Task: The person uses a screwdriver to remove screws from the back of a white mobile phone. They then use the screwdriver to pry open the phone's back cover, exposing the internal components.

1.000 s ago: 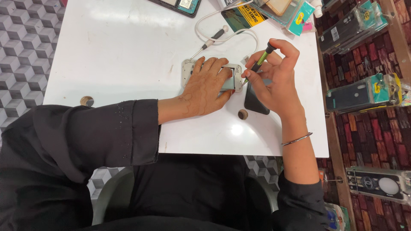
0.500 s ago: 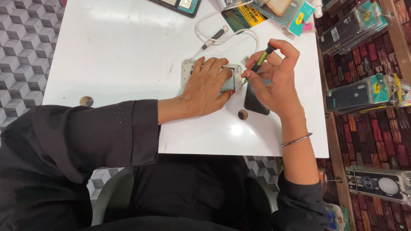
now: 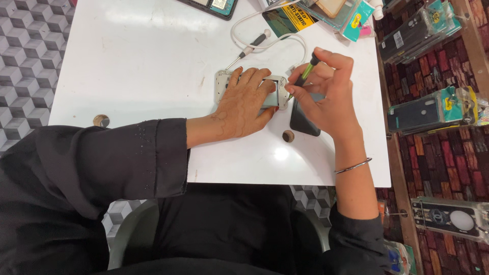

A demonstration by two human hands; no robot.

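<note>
A grey opened phone body (image 3: 223, 81) lies flat on the white table (image 3: 153, 61). My left hand (image 3: 243, 104) rests palm-down on it, fingers spread over its middle, hiding most of it. My right hand (image 3: 328, 94) pinches a thin screwdriver with a green and black handle (image 3: 304, 75); its tip points down at the phone's right end. A dark flat phone part (image 3: 301, 122) lies on the table just under my right hand.
A small brown round piece (image 3: 288, 136) sits near the front edge and another (image 3: 101, 120) at the left edge. A white cable with a probe (image 3: 254, 46) curls behind the phone. Packets and phone cases (image 3: 351, 15) crowd the far right; cases hang on the brick-patterned wall (image 3: 433, 109).
</note>
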